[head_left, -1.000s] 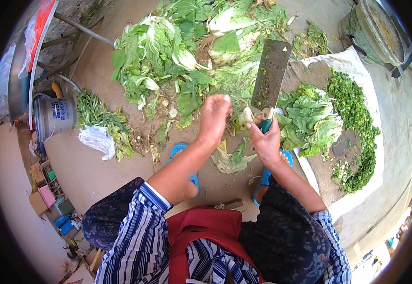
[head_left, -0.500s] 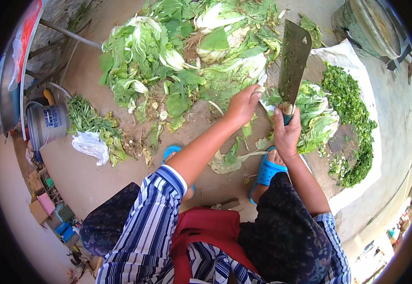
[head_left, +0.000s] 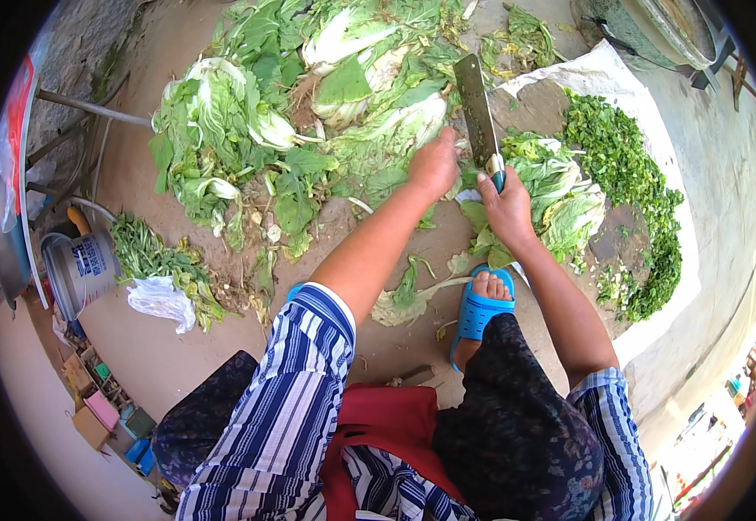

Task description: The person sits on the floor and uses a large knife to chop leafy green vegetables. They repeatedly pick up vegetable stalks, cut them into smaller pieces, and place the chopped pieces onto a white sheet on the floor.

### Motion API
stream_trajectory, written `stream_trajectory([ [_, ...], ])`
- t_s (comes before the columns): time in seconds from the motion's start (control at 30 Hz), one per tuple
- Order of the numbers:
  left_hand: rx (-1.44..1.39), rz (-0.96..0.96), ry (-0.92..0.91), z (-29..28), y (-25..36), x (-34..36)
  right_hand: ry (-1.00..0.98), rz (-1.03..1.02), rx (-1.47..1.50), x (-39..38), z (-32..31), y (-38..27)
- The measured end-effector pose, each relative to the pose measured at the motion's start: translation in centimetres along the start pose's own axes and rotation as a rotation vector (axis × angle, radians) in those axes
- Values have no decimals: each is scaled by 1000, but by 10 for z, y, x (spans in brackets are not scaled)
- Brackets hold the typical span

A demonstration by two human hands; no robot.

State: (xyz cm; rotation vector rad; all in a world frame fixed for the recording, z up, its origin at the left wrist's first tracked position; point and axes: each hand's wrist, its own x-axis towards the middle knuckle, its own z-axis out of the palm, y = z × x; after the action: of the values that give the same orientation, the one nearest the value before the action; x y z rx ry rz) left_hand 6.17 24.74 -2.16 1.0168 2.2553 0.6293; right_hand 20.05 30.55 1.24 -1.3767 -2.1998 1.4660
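My right hand (head_left: 509,211) is wrapped round the green handle of a cleaver (head_left: 477,111). The blade points away from me, with green bits stuck to it. Left of the cleaver, my left hand (head_left: 435,165) is closed, and anything in its fingers is hidden. Beyond it lie heads of leafy cabbage (head_left: 413,126) on the ground. Just right of my right hand, more cabbage (head_left: 569,195) rests by a dark cutting board (head_left: 623,227). Chopped greens (head_left: 663,217) curve along the board's right side, on a white sheet (head_left: 651,122).
At the left stand a grey bucket (head_left: 83,269) and a pile of greens (head_left: 157,256) by a white plastic bag (head_left: 163,302). A large greenish tub (head_left: 634,30) is at the far right. My foot in a blue sandal (head_left: 485,304) is close below the cabbage. Loose leaves (head_left: 413,300) litter the floor.
The cleaver has turned so its blade shows narrower and leans more to the left. Both hands sit slightly further left in view, and the whole scene has shifted left.
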Motion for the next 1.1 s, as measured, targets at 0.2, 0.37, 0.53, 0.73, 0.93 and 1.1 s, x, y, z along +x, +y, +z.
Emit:
stream_trajectory([
  [0.2,-16,-3,10,0,-2,2,36,5,98,0,5,0],
  [0.37,-63,-13,11,-1,-2,3,10,32,-99,1,7,-16],
  [0.53,-122,-25,43,0,-4,5,4,44,-200,5,19,-19],
  [0.73,-123,-37,-1,-9,-1,-7,3,42,-231,23,27,-19],
  [0.93,-458,-354,74,-42,-33,-51,36,52,-62,16,23,-12],
  [1.1,-482,-264,121,-61,-36,-85,114,8,161,-2,7,-19],
])
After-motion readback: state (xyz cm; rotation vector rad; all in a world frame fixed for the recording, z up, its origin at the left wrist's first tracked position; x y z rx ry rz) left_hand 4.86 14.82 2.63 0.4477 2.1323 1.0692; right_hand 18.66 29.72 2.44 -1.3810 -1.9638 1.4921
